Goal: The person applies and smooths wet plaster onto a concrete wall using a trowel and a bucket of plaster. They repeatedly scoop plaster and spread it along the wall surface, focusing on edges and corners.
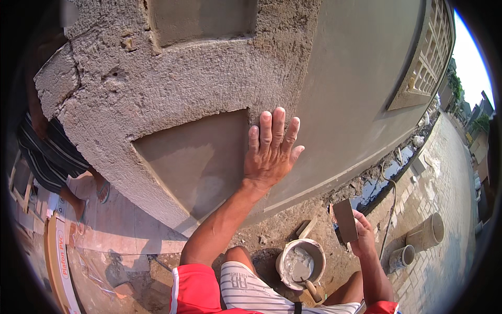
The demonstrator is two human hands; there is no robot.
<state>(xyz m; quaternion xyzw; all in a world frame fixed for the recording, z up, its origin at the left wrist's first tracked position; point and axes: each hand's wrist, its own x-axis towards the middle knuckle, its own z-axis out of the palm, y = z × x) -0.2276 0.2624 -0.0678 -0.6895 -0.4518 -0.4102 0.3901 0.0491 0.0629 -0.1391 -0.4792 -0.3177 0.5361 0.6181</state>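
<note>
My left hand (268,152) lies against the wall with its fingers stretched out, beside the top right corner of a smooth sunken panel (193,157). Rough grey plaster (188,83) surrounds that panel. To the right the wall face (350,99) is smooth. Off the wall at lower right, my right hand (363,238) grips a flat rectangular float (345,221). Below, between my knees, stands a bucket (320,264) with wet grey mortar (300,266) in it. A tool with a wooden handle (314,291) leans at the bucket's near rim; its other end is partly hidden.
At the left a person in striped clothing (47,152) stands past the wall's corner, near long boxes (64,267). Two buckets, a large one (426,233) and a small one (401,258), stand at right on paving. A ditch with water (374,188) and a hose (393,209) run alongside the wall.
</note>
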